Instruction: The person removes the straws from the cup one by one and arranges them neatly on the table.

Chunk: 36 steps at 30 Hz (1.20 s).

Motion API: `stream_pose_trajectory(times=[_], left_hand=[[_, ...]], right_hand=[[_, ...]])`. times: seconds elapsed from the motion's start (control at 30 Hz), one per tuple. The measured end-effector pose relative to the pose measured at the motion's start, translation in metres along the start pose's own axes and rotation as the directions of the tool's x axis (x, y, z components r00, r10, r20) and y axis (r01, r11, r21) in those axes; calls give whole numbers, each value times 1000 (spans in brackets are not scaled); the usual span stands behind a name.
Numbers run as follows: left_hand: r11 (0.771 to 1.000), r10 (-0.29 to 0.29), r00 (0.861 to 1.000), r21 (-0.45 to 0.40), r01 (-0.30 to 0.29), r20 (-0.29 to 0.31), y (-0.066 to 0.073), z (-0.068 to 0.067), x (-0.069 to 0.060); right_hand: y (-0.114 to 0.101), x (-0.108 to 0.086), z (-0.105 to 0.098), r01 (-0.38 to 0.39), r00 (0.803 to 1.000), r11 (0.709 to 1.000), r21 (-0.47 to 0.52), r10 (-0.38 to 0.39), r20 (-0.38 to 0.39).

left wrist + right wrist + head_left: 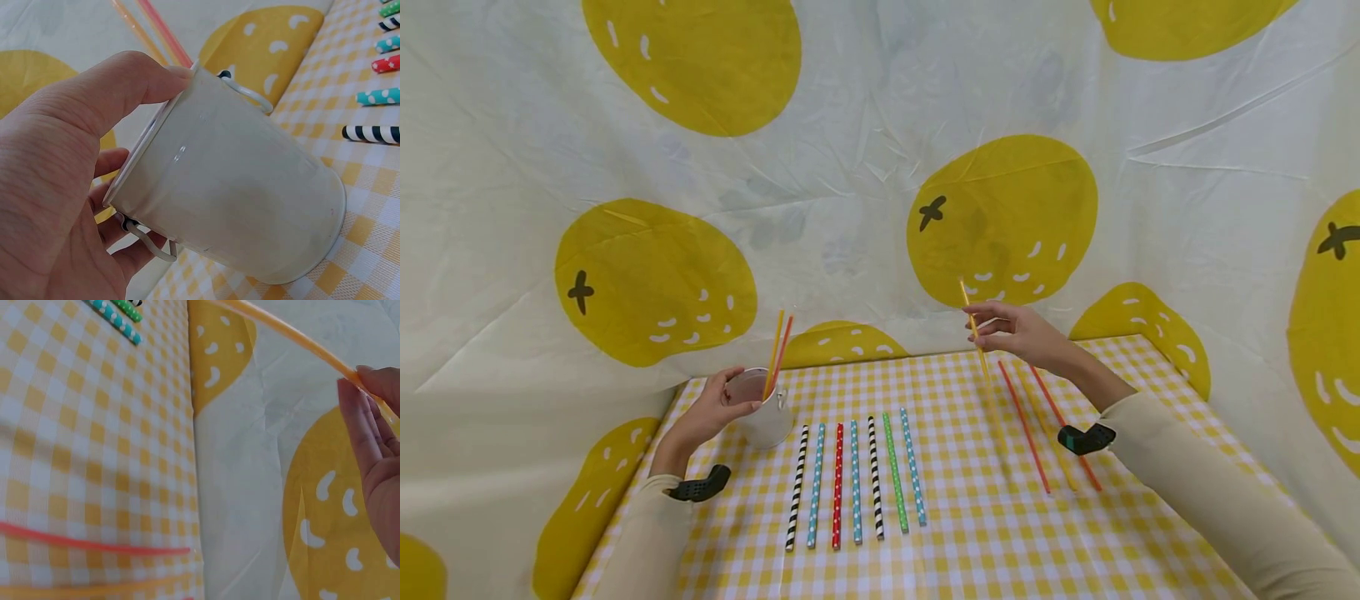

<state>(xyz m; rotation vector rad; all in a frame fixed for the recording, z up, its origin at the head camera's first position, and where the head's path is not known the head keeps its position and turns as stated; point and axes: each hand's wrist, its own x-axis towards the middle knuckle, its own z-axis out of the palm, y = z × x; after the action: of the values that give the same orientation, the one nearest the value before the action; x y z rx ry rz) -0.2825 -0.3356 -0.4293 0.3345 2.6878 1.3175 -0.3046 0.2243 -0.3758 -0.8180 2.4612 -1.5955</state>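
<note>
My left hand (709, 413) grips the rim of a white bucket (231, 181) with small side handles, thumb on the near edge and fingers around the far side. The bucket stands on the table at the left. An orange straw (775, 350) and a red straw (784, 343) lean inside it, their tops above the rim. Above the table at the right, my right hand (1011, 332) pinches another orange straw (294, 336) between thumb and fingertips. In the head view it hangs almost upright, slightly tilted, its lower end over the cloth.
Several patterned straws (854, 483), striped and dotted, lie in a row mid-table. Under the right forearm lie a red straw (1025, 429), an orange straw (1045, 429) and another red straw (1066, 429). A yellow checked cloth (970, 550) covers the table; a lemon-printed curtain (850, 208) hangs behind.
</note>
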Motion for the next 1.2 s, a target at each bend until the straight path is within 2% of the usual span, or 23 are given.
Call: stream_pose_trajectory(times=[0.33,0.53,0.77,1.03,1.2], left_hand=[[1000,-2,1000,19,3,-6,-1,0,2],[1000,-1,1000,21,1,-7,1,2,2],[1000,-4,1000,25,4,-8,0,0,2],[999,4,1000,40,-4,-7,-3,0,3],[999,13,1000,34,-13,-7,-4,1,3]], right_hand=[[23,-16,-31,-41,999,999,0,41,9],[35,-27,-46,-81,997,996,-42,81,0],[44,-35,-62,-108,993,988,-107,113,43],[56,-43,-77,-168,976,978,-125,183,119],[67,-48,-84,-209,964,962,-175,233,130]])
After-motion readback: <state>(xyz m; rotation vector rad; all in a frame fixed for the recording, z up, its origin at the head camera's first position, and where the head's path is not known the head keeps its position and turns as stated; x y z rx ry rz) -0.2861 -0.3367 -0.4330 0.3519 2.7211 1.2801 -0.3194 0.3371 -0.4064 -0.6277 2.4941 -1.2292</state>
